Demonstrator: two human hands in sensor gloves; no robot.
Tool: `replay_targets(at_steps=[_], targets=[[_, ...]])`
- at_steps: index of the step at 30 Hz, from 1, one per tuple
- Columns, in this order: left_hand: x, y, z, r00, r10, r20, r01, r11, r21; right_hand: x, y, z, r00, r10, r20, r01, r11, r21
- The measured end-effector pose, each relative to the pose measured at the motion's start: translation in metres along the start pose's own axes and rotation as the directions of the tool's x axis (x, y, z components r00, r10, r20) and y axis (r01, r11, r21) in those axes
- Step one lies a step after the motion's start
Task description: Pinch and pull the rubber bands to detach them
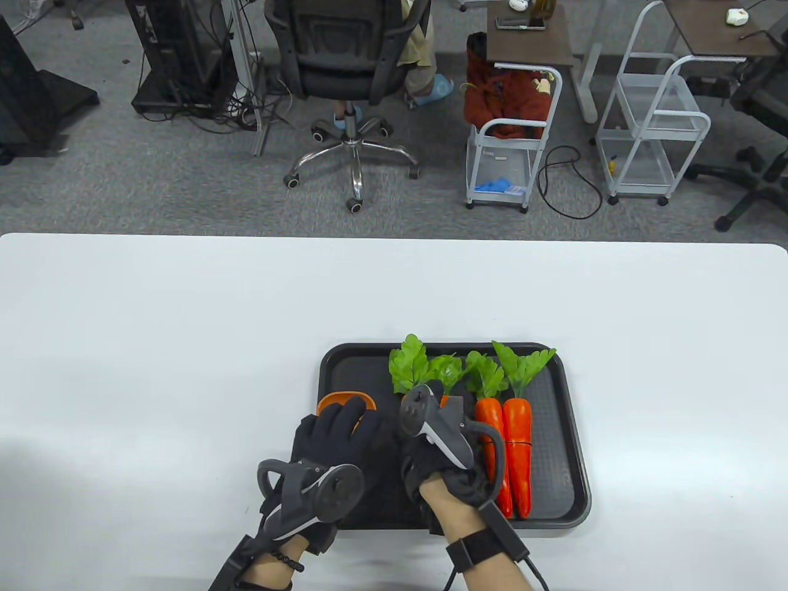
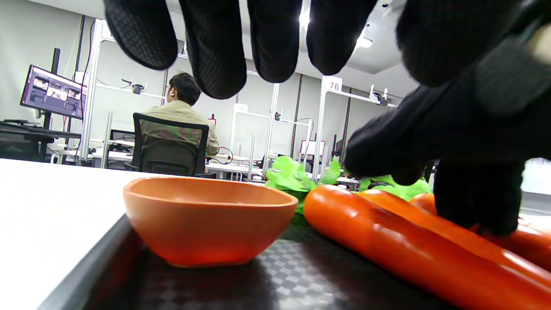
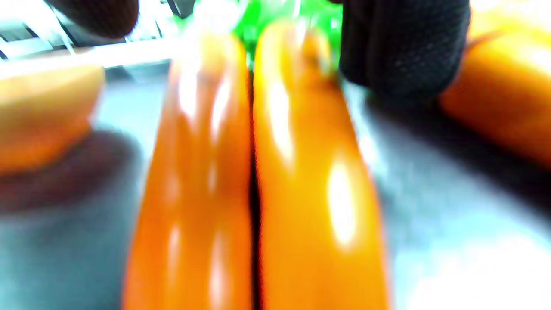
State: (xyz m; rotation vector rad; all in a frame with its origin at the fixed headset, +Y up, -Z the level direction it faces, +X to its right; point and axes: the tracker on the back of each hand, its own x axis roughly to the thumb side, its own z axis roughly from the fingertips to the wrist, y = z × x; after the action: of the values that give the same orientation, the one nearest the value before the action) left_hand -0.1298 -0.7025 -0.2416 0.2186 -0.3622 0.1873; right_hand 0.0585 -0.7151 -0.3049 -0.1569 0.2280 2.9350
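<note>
A dark tray (image 1: 572,431) holds two pairs of orange toy carrots with green leaves. The right pair (image 1: 520,455) lies free, bound by a thin rubber band (image 1: 518,442). My right hand (image 1: 434,462) rests over the left pair (image 2: 387,232). Its gloved fingers (image 2: 473,198) touch those carrots, and one finger (image 3: 400,47) lies against the side of the blurred pair (image 3: 258,172). No band shows on this pair. My left hand (image 1: 351,418) hovers over the tray's left part, its fingers (image 2: 275,43) spread and holding nothing.
An orange bowl (image 1: 345,401) stands in the tray's left part, just beyond my left fingertips; it also shows in the left wrist view (image 2: 206,215). The white table (image 1: 184,345) surrounds the tray. An office chair (image 1: 351,74) and carts stand beyond the far edge.
</note>
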Motion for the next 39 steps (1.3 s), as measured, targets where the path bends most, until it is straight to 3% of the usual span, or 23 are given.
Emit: replay_targets(at_steps=[2, 5, 9, 14, 22, 29, 32, 35, 39], targets=[[0.000, 0.001, 0.001, 1.000, 0.026, -0.004, -0.026, 1.000, 0.002, -0.019, -0.013, 0.011, 0.999, -0.021, 0.031, 0.024, 0.996, -0.084], [0.001, 0.001, -0.001, 1.000, 0.019, -0.001, -0.019, 1.000, 0.004, -0.057, -0.014, 0.016, 0.999, -0.033, -0.004, 0.033, 0.993, -0.109], [0.005, -0.003, -0.002, 1.000, 0.015, 0.000, -0.015, 1.000, -0.012, -0.090, 0.005, 0.009, 0.994, 0.011, -0.113, -0.011, 1.000, 0.001], [0.008, -0.007, -0.002, 1.000, 0.000, 0.007, 0.000, 1.000, -0.026, -0.096, 0.023, 0.005, 0.990, 0.040, -0.132, -0.030, 0.996, 0.078], [0.009, -0.009, -0.002, 1.000, -0.001, 0.006, 0.001, 0.999, -0.045, -0.096, 0.025, 0.001, 0.988, 0.074, -0.133, -0.068, 0.996, 0.055], [0.007, -0.008, -0.001, 1.000, 0.021, -0.005, -0.021, 0.999, -0.049, -0.114, 0.015, 0.003, 0.983, -0.136, -0.124, 0.135, 0.991, -0.017], [0.006, -0.007, -0.001, 0.999, 0.035, -0.015, -0.036, 0.999, -0.040, -0.121, 0.008, 0.007, 0.950, -0.302, -0.085, 0.295, 0.952, -0.082], [0.005, -0.007, -0.001, 0.998, 0.053, -0.025, -0.054, 0.998, -0.043, -0.123, -0.001, 0.011, 0.937, -0.348, -0.037, 0.340, 0.930, -0.139], [0.003, -0.006, -0.001, 0.995, 0.092, -0.038, -0.093, 0.995, -0.022, -0.121, -0.009, 0.018, 0.871, -0.482, 0.091, 0.491, 0.851, -0.188]])
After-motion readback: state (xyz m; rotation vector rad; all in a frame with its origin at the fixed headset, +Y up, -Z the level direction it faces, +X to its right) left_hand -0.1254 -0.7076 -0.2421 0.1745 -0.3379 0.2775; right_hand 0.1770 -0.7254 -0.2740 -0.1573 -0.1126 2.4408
